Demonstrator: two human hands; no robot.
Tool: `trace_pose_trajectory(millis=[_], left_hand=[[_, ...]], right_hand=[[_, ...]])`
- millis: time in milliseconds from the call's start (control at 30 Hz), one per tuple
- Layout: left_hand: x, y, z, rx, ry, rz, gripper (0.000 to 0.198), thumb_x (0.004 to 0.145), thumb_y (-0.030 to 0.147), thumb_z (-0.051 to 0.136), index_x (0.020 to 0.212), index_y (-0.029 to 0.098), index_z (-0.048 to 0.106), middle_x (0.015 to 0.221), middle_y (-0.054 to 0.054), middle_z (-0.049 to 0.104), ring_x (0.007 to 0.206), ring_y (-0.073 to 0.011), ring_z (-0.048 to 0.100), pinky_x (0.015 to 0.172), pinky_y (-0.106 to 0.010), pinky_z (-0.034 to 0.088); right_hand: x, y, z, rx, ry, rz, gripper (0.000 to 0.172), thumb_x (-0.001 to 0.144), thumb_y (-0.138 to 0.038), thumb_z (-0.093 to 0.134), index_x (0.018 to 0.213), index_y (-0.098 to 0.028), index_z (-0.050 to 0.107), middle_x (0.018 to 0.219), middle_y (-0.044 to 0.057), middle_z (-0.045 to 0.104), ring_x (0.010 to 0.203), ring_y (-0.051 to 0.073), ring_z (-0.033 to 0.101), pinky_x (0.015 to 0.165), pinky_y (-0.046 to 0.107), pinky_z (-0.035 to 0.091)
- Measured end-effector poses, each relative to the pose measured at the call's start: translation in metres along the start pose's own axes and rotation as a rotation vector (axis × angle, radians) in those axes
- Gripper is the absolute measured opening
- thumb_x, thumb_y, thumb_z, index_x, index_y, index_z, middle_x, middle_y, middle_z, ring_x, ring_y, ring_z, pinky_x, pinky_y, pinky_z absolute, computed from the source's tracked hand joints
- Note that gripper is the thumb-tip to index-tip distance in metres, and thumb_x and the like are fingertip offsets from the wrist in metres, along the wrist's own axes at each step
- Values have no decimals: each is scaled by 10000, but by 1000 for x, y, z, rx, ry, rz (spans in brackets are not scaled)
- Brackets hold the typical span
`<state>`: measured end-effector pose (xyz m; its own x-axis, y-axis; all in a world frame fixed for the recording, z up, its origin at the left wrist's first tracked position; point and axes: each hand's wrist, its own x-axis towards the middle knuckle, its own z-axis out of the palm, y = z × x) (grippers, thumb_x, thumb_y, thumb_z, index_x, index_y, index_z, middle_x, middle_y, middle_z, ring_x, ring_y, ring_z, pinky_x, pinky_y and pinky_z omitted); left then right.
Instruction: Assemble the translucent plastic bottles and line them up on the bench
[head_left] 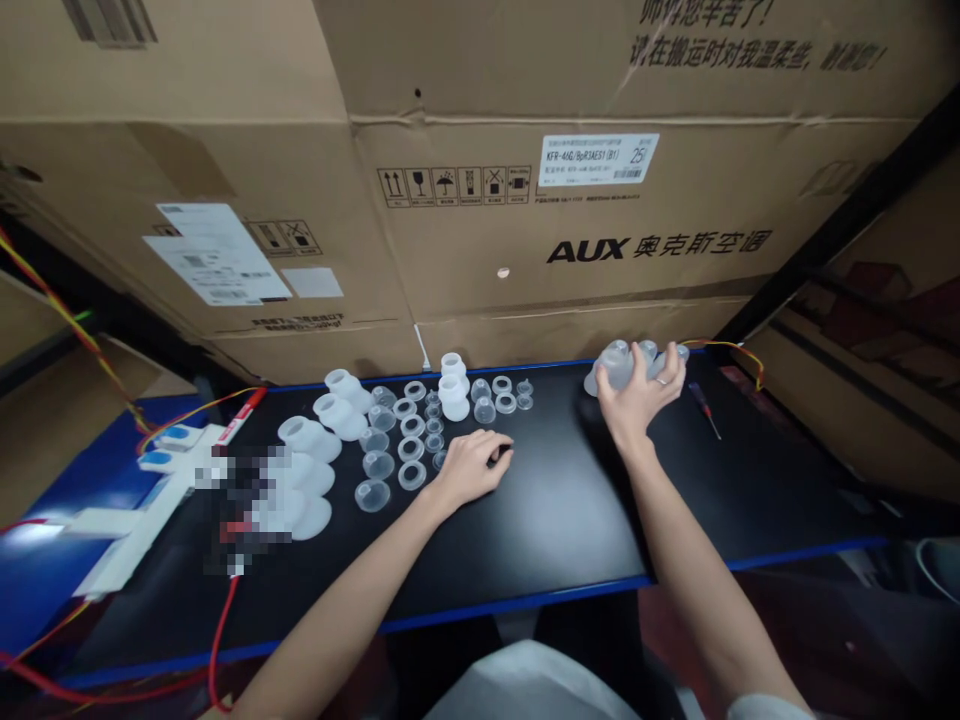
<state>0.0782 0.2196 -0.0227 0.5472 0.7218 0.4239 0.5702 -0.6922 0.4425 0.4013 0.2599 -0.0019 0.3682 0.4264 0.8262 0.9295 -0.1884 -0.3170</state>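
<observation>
My right hand point(640, 398) reaches to the far right of the black table point(570, 520) and its fingers wrap round a cluster of clear silicone cups point(621, 362). My left hand point(472, 465) rests on the table near the middle, fingers curled under, beside rows of small clear rings and caps point(411, 438). What its fingers hold, if anything, is hidden. Larger white silicone cups point(322, 440) lie in a row to the left of the rings.
Big cardboard boxes point(525, 200) wall off the back of the table. A small red-handled screwdriver point(703, 405) lies right of my right hand. Red and yellow wires point(225, 620) and white-blue parts point(161, 460) sit at the left. A blurred patch covers something at left.
</observation>
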Motion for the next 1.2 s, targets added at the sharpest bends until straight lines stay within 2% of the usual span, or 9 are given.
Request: trace_pose_trajectory(millis=[233, 400, 533, 733, 833, 933, 1033, 1133, 1200], left_hand=[[5, 2, -11, 168, -125, -257, 230, 1025, 336, 622, 1165, 239, 776, 912, -61, 814, 850, -256, 781, 723, -321, 508], [0, 9, -10, 158, -105, -282, 263, 1032, 345, 620, 1225, 228, 755, 926, -80, 818, 842, -264, 787, 725, -322, 526], [-4, 12, -7, 45, -25, -153, 268, 1045, 315, 584, 1246, 227, 737, 890, -49, 779, 823, -223, 766, 750, -314, 566], [-10, 22, 7, -138, 251, -127, 870, 877, 466, 821, 1610, 235, 413, 1555, -184, 581, 1408, -358, 614, 1076, -479, 601], [-12, 23, 12, -299, 246, -162, 790, 868, 428, 836, 1554, 284, 472, 1425, -147, 693, 1264, -349, 712, 1075, -517, 602], [-7, 21, 12, -481, 234, -245, 677, 870, 401, 827, 1485, 322, 554, 1338, -123, 746, 1147, -337, 754, 1039, -528, 608], [-2, 22, 5, -822, 106, -339, 640, 871, 422, 814, 1449, 254, 595, 1263, -139, 772, 1084, -312, 768, 975, -477, 623], [-1, 28, -1, -1330, -328, -423, 635, 834, 482, 825, 1342, 137, 661, 1099, -179, 787, 863, -300, 794, 759, -408, 640], [-3, 30, 0, -1526, -514, -419, 643, 780, 453, 871, 1292, 112, 681, 1078, -195, 781, 811, -302, 795, 718, -392, 629]], right_hand=[[-5, -5, 1, 75, -65, 31, 509, 921, -561, 703, 1290, -214, 657, 1670, 206, 282, 1567, 482, 225, 1197, 746, 285], [-7, -32, -14, 395, -124, -11, 501, 943, -538, 707, 1295, -192, 625, 1519, 229, 523, 1480, 399, 454, 1232, 650, 355], [-19, -62, -31, 767, -341, 98, 499, 948, -481, 714, 1330, -187, 583, 1250, 175, 710, 1120, 309, 694, 1048, 494, 560], [-45, -96, -49, 1290, -833, 286, 596, 875, -572, 804, 1317, -263, 549, 1257, 127, 732, 1079, 288, 753, 945, 423, 637], [-50, -101, -52, 1391, -996, 334, 632, 841, -618, 849, 1317, -275, 614, 1236, 110, 752, 1087, 303, 756, 952, 430, 644], [-49, -99, -48, 1419, -984, 364, 468, 895, -604, 818, 1200, -261, 724, 1164, 93, 780, 1086, 306, 750, 994, 436, 618], [-43, -92, -41, 1445, -993, 412, 411, 918, -593, 800, 1122, -237, 769, 1113, 104, 801, 1058, 320, 759, 993, 463, 608], [-29, -76, -32, 1500, -918, 539, 572, 975, -736, 613, 1184, -222, 751, 1123, 149, 807, 1029, 347, 778, 948, 522, 622], [-16, -62, -25, 1484, -823, 609, 663, 991, -801, 484, 1193, -221, 733, 1164, 168, 798, 1017, 346, 785, 918, 530, 627]])
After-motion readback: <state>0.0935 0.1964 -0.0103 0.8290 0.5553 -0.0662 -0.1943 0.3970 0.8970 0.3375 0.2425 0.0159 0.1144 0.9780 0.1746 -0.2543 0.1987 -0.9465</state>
